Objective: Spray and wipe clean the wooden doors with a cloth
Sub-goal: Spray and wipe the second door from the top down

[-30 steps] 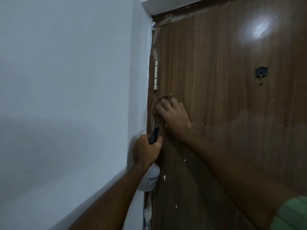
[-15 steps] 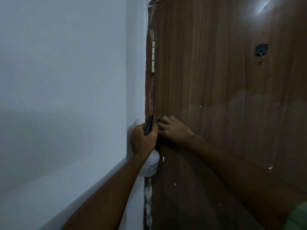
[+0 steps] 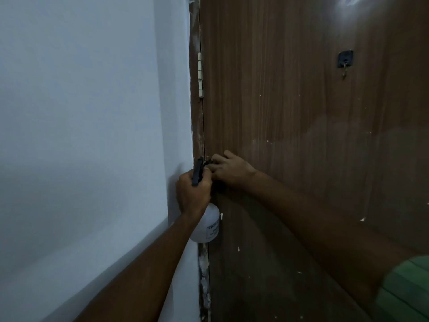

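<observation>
The left hand (image 3: pixel 192 194) is wrapped around the neck of the bottle (image 3: pixel 206 226) — white body hanging below the fingers, black trigger (image 3: pixel 197 170) above them. The right hand (image 3: pixel 229 170) presses flat on the door (image 3: pixel 301 112), just right of the left fingers, at the hinge edge. The cloth (image 3: pixel 208 160) barely peeks past its fingertips — whether they grip it, I cannot tell.

Dim, soft frame; faint glare high on the door (image 3: pixel 301 101).
</observation>
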`<control>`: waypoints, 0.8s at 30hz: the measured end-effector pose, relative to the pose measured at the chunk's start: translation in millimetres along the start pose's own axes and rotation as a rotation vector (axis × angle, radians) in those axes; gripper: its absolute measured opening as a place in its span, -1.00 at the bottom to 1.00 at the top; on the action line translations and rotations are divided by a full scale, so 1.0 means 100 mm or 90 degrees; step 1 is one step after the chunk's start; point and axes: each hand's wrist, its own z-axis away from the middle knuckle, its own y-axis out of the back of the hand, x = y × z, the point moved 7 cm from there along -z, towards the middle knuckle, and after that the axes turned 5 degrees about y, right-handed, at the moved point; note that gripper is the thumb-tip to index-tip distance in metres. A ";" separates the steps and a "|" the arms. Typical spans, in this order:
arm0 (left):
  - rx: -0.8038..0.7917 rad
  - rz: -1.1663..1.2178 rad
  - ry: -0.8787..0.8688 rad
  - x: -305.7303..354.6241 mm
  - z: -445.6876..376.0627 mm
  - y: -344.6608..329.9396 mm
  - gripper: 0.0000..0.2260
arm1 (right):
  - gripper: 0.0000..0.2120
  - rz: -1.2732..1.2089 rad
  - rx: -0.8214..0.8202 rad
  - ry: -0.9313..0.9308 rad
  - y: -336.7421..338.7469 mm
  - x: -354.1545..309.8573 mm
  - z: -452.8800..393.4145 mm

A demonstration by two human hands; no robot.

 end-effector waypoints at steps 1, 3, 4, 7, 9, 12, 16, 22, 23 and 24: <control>-0.004 0.001 0.006 0.02 0.00 0.00 -0.59 | -0.53 -0.004 0.021 -0.045 0.06 0.14 -0.01; -0.041 -0.009 0.014 0.03 -0.01 -0.02 -0.67 | -0.43 -0.014 0.092 -0.214 0.25 0.52 0.07; -0.069 -0.014 0.018 0.04 -0.02 -0.05 -0.72 | -0.39 -0.029 0.121 -0.305 0.31 0.69 0.19; -0.155 -0.036 0.002 0.09 -0.05 -0.13 -0.77 | -0.35 -0.035 0.200 -0.404 0.29 0.71 0.50; -0.175 -0.035 -0.019 0.16 -0.05 -0.17 -0.78 | -0.40 -0.023 0.208 -0.319 0.12 0.40 0.64; -0.189 -0.036 -0.037 0.22 -0.02 -0.25 -0.77 | -0.50 0.018 0.126 -0.049 -0.20 -0.06 0.83; -0.227 -0.021 -0.036 0.28 0.03 -0.42 -0.77 | -0.40 0.026 0.163 -0.217 0.13 0.65 1.05; -0.245 0.029 -0.062 0.38 0.13 -0.66 -0.76 | -0.27 -0.049 0.219 -0.417 0.21 0.59 1.27; -0.246 0.036 -0.066 0.40 0.15 -0.68 -0.76 | -0.33 -0.037 0.206 -0.359 0.10 0.35 1.30; -0.245 0.041 -0.073 0.43 0.17 -0.69 -0.77 | -0.40 -0.011 0.187 -0.292 -0.01 0.14 1.36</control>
